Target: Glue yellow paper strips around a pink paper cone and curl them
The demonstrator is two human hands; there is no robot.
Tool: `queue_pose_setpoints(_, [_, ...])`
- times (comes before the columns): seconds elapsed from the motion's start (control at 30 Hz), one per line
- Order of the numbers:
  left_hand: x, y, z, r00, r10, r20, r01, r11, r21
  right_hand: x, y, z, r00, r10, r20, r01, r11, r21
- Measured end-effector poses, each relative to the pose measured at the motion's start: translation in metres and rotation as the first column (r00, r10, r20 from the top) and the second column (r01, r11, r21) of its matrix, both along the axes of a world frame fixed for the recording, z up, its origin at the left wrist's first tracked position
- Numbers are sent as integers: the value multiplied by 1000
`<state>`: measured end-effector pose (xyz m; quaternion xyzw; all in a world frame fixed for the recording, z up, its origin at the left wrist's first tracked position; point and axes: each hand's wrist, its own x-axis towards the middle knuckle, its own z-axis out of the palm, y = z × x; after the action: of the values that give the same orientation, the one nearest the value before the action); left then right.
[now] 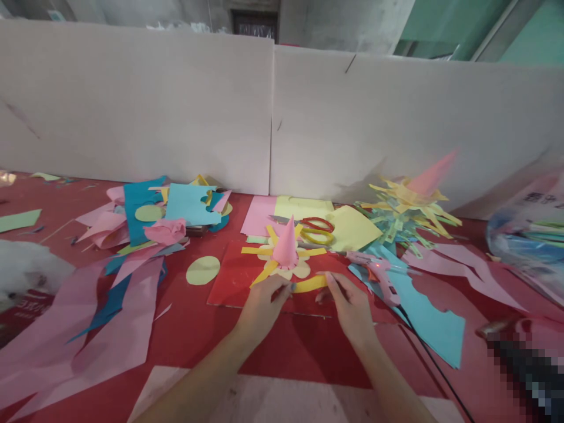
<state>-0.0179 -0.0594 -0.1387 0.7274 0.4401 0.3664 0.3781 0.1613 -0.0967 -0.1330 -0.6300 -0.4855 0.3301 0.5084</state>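
Observation:
A paper flower with a pink cone (pixel 286 245), pale petals and yellow strips lies on a red sheet (pixel 233 276). My left hand (pixel 263 305) and my right hand (pixel 348 305) rest on the sheet just below the flower. Both pinch the ends of one curved yellow strip (pixel 309 284) with their fingertips. A pink glue gun (pixel 382 276) lies just right of my right hand. Red and yellow handled scissors (pixel 318 230) lie behind the flower.
Heaps of pink, blue and yellow paper scraps (pixel 145 220) cover the red table at the left. A second spiky paper flower (pixel 408 211) stands at the back right. A cardboard wall (pixel 273 117) closes the far side. A plastic bag (pixel 529 235) sits at the right edge.

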Motion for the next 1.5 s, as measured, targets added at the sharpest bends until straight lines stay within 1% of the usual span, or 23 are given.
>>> queue_pose_setpoints(0.17, [0,0,1,999,30,-26,-30,1000,8,-2,0,-2,1000,24,7,-24,1000,4])
queue_pose_setpoints(0.27, [0,1,2,998,61,-23,-61,998,-11,-3,1,-2,998,52,17,-52,999,12])
queue_pose_setpoints(0.37, [-1,2,5,996,94,0,-94,995,-42,-4,2,0,997,68,-31,-67,998,17])
queue_pose_setpoints(0.5, [-1,4,5,992,114,47,-110,992,-66,-4,2,2,993,51,-102,-52,999,1])
queue_pose_setpoints(0.67, [-2,4,3,985,161,65,-155,984,-82,-3,1,4,997,47,-65,-49,998,-43])
queue_pose_setpoints(0.77, [-3,4,3,982,175,64,-169,981,-100,-3,0,6,995,48,-93,-52,998,-44])
queue_pose_setpoints(0.87, [-5,6,2,975,201,91,-188,972,-140,2,2,4,993,-10,-117,7,999,-31])
queue_pose_setpoints(0.93, [-7,9,1,966,232,119,-212,964,-158,9,5,0,987,-87,-133,89,996,9])
queue_pose_setpoints(1.0, [-9,11,0,955,258,149,-232,958,-169,18,7,-5,968,-208,-140,218,975,53])
queue_pose_setpoints(1.03, [-10,12,0,950,266,164,-238,956,-174,22,8,-7,961,-257,-105,264,963,52])
queue_pose_setpoints(1.07, [-10,12,0,946,269,181,-237,955,-179,26,8,-8,958,-284,-35,286,956,57])
queue_pose_setpoints(1.1, [-10,13,0,943,265,200,-230,956,-185,30,8,-8,948,-314,59,307,947,98])
queue_pose_setpoints(1.13, [-10,13,0,940,260,222,-220,956,-192,34,7,-7,924,-345,166,322,934,153])
queue_pose_setpoints(1.2, [-9,12,1,928,256,271,-203,957,-208,41,5,-3,834,-427,349,344,897,276])
queue_pose_setpoints(1.27, [-8,11,0,920,247,302,-186,958,-219,51,3,1,726,-532,436,404,843,355])
queue_pose_setpoints(1.33, [-8,11,0,930,240,280,-188,962,-199,64,2,2,612,-613,499,472,790,393])
queue_pose_setpoints(1.37, [-8,10,0,939,235,252,-195,965,-174,71,2,0,575,-623,530,489,781,389])
queue_pose_setpoints(1.47, [-8,10,-1,962,200,187,-190,979,-71,92,4,-12,466,-588,661,491,794,360])
queue_pose_setpoints(1.5, [-8,10,-2,966,181,184,-177,984,-38,97,5,-17,454,-566,688,500,801,329])
